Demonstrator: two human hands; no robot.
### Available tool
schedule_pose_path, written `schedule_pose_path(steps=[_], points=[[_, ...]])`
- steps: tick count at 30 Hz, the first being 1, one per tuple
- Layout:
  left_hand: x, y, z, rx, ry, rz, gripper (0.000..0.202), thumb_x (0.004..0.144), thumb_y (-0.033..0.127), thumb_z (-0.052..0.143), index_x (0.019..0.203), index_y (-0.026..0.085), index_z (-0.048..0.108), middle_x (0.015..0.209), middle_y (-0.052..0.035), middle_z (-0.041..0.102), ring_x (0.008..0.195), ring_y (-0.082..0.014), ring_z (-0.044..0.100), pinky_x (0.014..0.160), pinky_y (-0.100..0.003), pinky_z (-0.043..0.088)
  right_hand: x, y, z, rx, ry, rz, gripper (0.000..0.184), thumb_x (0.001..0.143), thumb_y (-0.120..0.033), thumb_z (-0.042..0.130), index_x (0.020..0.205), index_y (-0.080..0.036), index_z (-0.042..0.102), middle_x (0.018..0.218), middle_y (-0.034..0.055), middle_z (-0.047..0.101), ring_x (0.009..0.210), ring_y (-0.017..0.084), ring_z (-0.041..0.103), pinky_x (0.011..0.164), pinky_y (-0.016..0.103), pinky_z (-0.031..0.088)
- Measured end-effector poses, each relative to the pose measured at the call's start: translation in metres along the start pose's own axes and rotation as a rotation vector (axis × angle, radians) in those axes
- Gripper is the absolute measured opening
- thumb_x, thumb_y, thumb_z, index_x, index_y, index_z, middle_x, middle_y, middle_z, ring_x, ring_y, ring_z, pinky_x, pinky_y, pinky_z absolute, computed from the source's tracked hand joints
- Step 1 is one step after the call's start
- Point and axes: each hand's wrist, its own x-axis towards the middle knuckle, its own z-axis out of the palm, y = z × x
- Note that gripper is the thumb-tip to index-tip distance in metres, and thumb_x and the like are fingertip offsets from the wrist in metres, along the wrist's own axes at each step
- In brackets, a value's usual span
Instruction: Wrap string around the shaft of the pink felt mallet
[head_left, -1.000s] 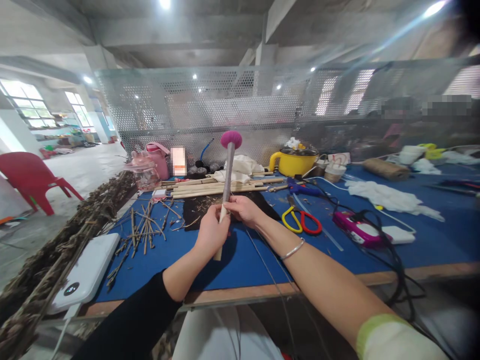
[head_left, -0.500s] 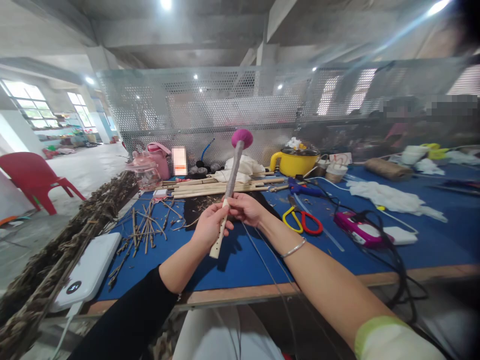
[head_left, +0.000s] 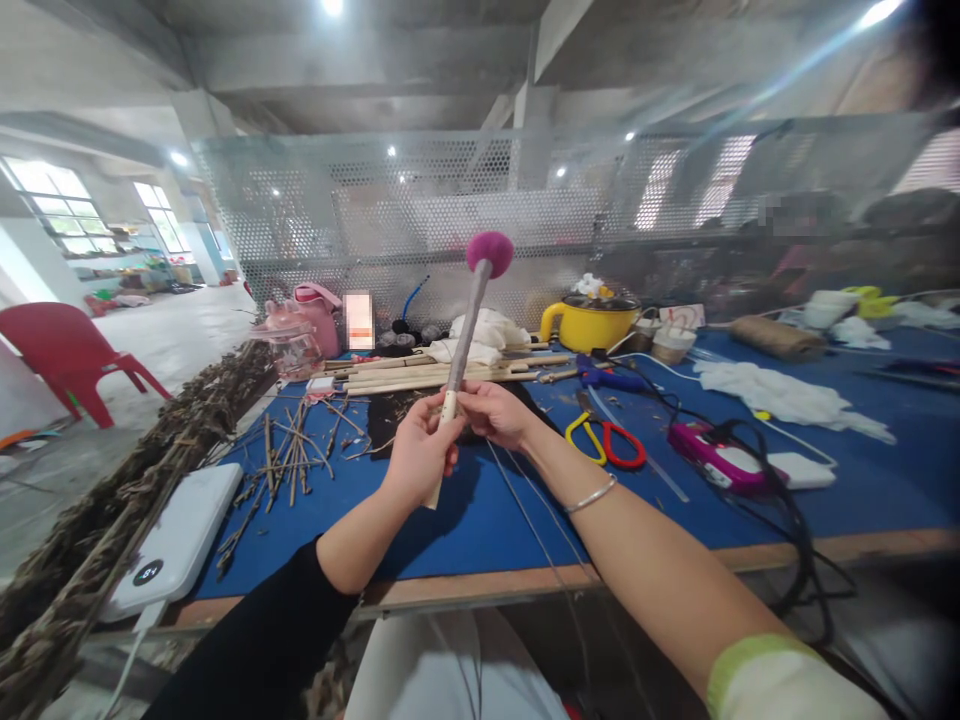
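Note:
Both my hands hold a long stick [head_left: 463, 340] upright over the blue table [head_left: 510, 510]. The stick is wrapped in grey thread along its upper part, bare wood at the bottom, and topped with a pink fuzzy ball [head_left: 489, 252]. My left hand [head_left: 417, 452] is wrapped round the bare lower end. My right hand [head_left: 495, 412] pinches the stick where the grey wrapping ends. A thin grey thread [head_left: 536, 535] runs from the hands down toward my lap.
Loose twigs [head_left: 289, 450] lie on the left. Wooden sticks [head_left: 435, 375] sit behind my hands, with yellow-and-red scissors [head_left: 604, 440], a pink device [head_left: 712, 455], a yellow pot [head_left: 589, 320], white cloth [head_left: 780, 395] and cables to the right. A white power bank [head_left: 176, 540] lies on the left edge.
The stick has risen a little and tilted, its pink ball moving up and to the right. My left hand has shifted its grip lower on the bare end.

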Motion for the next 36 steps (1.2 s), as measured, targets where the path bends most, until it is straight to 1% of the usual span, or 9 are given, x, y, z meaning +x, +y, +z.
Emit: schedule_pose_path(steps=[5, 8, 12, 15, 18, 22, 28, 33, 36], points=[[0.001, 0.001, 0.001, -0.176, -0.093, -0.061, 0.042, 0.07, 0.033, 0.059, 0.106, 0.015, 0.046, 0.089, -0.0058, 0.064, 0.035, -0.0032, 0.045, 0.029, -0.015, 0.03, 0.0, 0.001, -0.001, 0.08, 0.024, 0.012, 0.028, 0.068, -0.031, 0.067, 0.089, -0.015, 0.056, 0.046, -0.0081, 0.04, 0.034, 0.003, 0.021, 0.032, 0.016, 0.006], [-0.001, -0.003, 0.0, 0.058, -0.041, -0.009, 0.037, 0.075, 0.031, 0.054, 0.108, 0.016, 0.047, 0.09, -0.0071, 0.065, 0.041, -0.0062, 0.052, 0.036, -0.018, 0.037, 0.0, 0.003, 0.0, 0.009, 0.092, 0.024, 0.024, 0.067, -0.031, 0.067, 0.078, -0.014, 0.055, 0.042, -0.0091, 0.036, 0.033, 0.003, 0.019, 0.032, 0.018, 0.006], [-0.003, -0.009, -0.003, 0.522, 0.151, 0.205, 0.035, 0.069, 0.021, 0.061, 0.102, 0.019, 0.053, 0.091, -0.008, 0.065, 0.071, -0.0174, 0.062, 0.063, -0.027, 0.046, 0.003, 0.007, 0.005, -0.142, 0.176, 0.027, 0.022, 0.065, -0.031, 0.066, 0.07, -0.013, 0.054, 0.037, -0.011, 0.027, 0.031, 0.003, 0.015, 0.032, 0.02, 0.005], [-0.003, -0.009, -0.006, 0.646, 0.186, 0.234, 0.03, 0.068, 0.019, 0.062, 0.096, 0.02, 0.054, 0.087, -0.0073, 0.065, 0.081, -0.0211, 0.061, 0.07, -0.031, 0.044, 0.005, 0.009, 0.008, -0.211, 0.189, 0.001, 0.022, 0.065, -0.031, 0.066, 0.071, -0.013, 0.056, 0.038, -0.0097, 0.032, 0.032, 0.003, 0.018, 0.033, 0.02, 0.007], [-0.002, -0.008, -0.007, 0.548, 0.157, 0.207, 0.021, 0.073, 0.02, 0.056, 0.093, 0.02, 0.053, 0.075, -0.0027, 0.065, 0.061, -0.0147, 0.06, 0.058, -0.025, 0.044, 0.004, 0.009, 0.008, -0.196, 0.159, -0.007, 0.026, 0.066, -0.034, 0.066, 0.077, -0.012, 0.057, 0.039, -0.0097, 0.032, 0.033, 0.003, 0.018, 0.033, 0.02, 0.007], [0.0, -0.006, -0.003, 0.252, 0.082, 0.066, 0.026, 0.072, 0.029, 0.058, 0.095, 0.02, 0.049, 0.053, 0.0064, 0.054, 0.034, -0.0072, 0.043, 0.035, -0.018, 0.033, 0.003, 0.008, 0.004, -0.096, 0.076, 0.016, 0.03, 0.068, -0.037, 0.065, 0.084, -0.012, 0.057, 0.039, -0.0114, 0.026, 0.033, 0.003, 0.013, 0.033, 0.02, 0.005], [0.003, 0.002, -0.002, -0.259, -0.019, -0.088, 0.034, 0.067, 0.03, 0.062, 0.094, 0.018, 0.045, 0.076, -0.0006, 0.064, 0.036, -0.0032, 0.042, 0.031, -0.016, 0.031, 0.004, 0.008, 0.001, 0.041, 0.008, 0.03, 0.03, 0.071, -0.035, 0.065, 0.091, -0.014, 0.056, 0.048, -0.0077, 0.042, 0.034, 0.001, 0.015, 0.033, 0.017, 0.006], [0.003, -0.001, -0.004, -0.154, -0.133, -0.155, 0.029, 0.076, 0.041, 0.051, 0.092, 0.018, 0.048, 0.074, -0.0034, 0.065, 0.037, -0.0069, 0.047, 0.034, -0.019, 0.035, 0.004, 0.009, -0.003, 0.052, 0.083, 0.006, 0.022, 0.067, -0.031, 0.067, 0.072, -0.015, 0.053, 0.04, -0.0097, 0.033, 0.032, 0.003, 0.018, 0.032, 0.017, 0.01], [0.002, -0.011, -0.005, 0.169, -0.048, -0.094, 0.028, 0.078, 0.04, 0.05, 0.094, 0.018, 0.052, 0.071, -0.0031, 0.063, 0.041, -0.0097, 0.051, 0.039, -0.021, 0.039, 0.005, 0.012, -0.002, -0.041, 0.173, 0.041, 0.021, 0.064, -0.028, 0.067, 0.064, -0.014, 0.051, 0.037, -0.0094, 0.034, 0.032, 0.003, 0.023, 0.033, 0.018, 0.016]])
